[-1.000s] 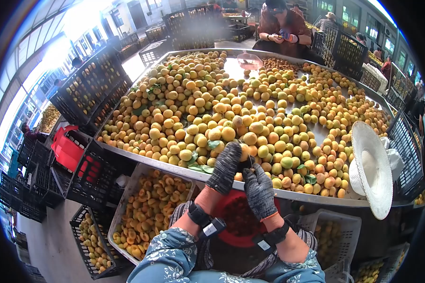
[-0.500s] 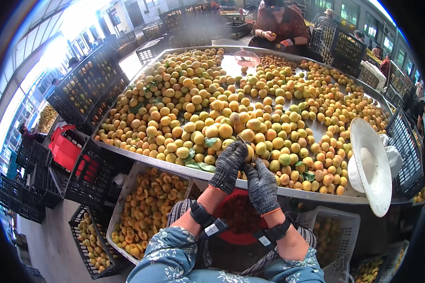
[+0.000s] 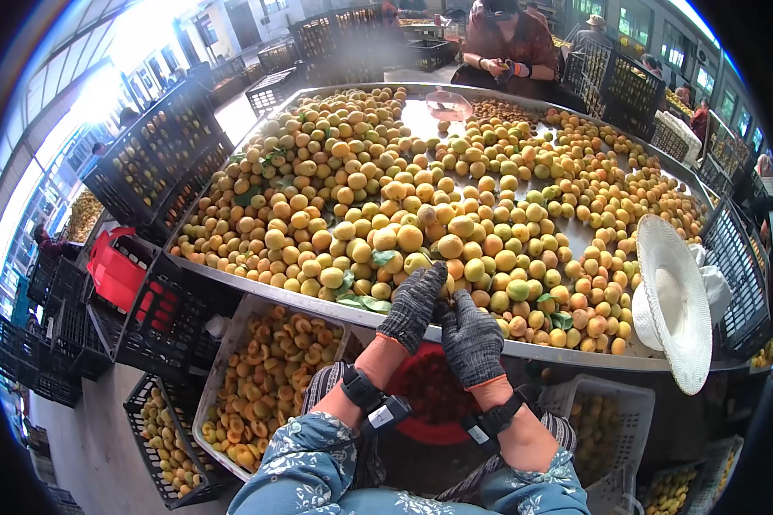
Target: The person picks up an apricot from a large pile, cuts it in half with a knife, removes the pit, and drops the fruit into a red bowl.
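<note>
My left hand [image 3: 414, 305], in a dark grey knitted glove, is closed at the near edge of a metal-rimmed table [image 3: 258, 287] heaped with apricots [image 3: 386, 237]. Close against it, my right hand [image 3: 472, 339] wears a matching glove and has its fingers curled inward. The fingertips meet just in front of the pile, and whatever is between them is hidden by the gloves. Below the hands, between my knees, stands a red basin [image 3: 438, 430] with dark contents. A few green leaves [image 3: 365, 303] lie among the fruit beside my left hand.
A crate of split apricots [image 3: 275, 378] stands at lower left, with a black crate [image 3: 159, 378] beside it. A pale crate [image 3: 636, 412] is at lower right. A straw hat [image 3: 674, 300] rests on the table's right edge. Across the table sits another person [image 3: 515, 51].
Half a second ago part of an apricot showed at my fingertips; now it is out of sight. My hands have shifted slightly. The person opposite has brought their hands together.
</note>
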`<state>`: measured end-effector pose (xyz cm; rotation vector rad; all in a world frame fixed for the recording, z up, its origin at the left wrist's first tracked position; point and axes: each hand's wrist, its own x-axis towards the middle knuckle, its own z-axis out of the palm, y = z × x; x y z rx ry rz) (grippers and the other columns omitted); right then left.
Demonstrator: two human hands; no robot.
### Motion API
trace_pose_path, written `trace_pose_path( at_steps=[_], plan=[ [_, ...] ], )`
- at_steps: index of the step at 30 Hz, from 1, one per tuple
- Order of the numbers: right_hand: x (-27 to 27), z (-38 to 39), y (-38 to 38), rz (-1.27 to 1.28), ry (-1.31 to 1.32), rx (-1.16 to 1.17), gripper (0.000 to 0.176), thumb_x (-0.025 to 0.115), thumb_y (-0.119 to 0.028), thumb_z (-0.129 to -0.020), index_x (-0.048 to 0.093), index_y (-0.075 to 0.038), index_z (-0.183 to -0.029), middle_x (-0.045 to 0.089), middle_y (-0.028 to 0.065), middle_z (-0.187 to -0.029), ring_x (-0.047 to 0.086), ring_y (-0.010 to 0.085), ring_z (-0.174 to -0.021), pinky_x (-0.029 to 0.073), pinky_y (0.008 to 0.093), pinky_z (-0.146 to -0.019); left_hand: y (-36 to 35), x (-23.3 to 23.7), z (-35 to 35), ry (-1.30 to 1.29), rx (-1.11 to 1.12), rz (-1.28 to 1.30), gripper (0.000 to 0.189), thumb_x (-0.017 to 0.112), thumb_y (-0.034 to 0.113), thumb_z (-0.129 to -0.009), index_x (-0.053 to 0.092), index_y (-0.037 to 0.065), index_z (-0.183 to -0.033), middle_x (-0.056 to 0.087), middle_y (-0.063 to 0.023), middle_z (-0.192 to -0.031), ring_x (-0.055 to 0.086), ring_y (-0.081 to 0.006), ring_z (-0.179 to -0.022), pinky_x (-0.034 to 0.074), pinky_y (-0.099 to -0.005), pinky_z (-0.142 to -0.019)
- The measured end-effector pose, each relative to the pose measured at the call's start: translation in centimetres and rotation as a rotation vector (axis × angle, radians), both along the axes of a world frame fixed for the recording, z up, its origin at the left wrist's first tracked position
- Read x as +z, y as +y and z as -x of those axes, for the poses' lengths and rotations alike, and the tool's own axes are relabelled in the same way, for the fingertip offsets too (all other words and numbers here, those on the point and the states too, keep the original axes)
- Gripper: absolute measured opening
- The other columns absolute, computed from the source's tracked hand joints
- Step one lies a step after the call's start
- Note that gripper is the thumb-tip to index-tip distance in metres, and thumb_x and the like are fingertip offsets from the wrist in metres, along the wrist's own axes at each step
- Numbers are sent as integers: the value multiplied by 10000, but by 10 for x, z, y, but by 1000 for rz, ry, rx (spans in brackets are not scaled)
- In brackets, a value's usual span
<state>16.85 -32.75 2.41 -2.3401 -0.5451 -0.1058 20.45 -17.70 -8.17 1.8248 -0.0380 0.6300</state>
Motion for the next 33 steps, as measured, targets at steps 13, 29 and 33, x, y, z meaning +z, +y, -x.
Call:
trace_pose_path(
  at_steps=[13,29,33],
  plan=[
    [-60,-14,11,-693,466,37,227,512,-226,-921,577,-23,-998,640,161,-784,626,302,-704,477,383,-644,-29,78,25,410,-108,1005,265,575,282,-919,602,63,-1065,613,-20,-937,577,-112,-814,492,-257,-717],
    [-12,-9,-6,-710,342,167,254,529,-179,-936,590,-13,-1120,607,17,-771,509,65,-677,438,236,-608,-13,46,8,103,-166,268,270,514,266,-944,566,30,-1065,595,-68,-949,579,-164,-913,484,-309,-816],
    [-23,-4,-8,-496,314,113,240,528,-146,-894,594,-23,-1089,644,150,-891,618,299,-769,489,377,-712,-14,83,22,261,-270,1122,305,534,298,-941,546,31,-1087,604,-82,-951,599,-208,-920,502,-355,-823]
  ],
)
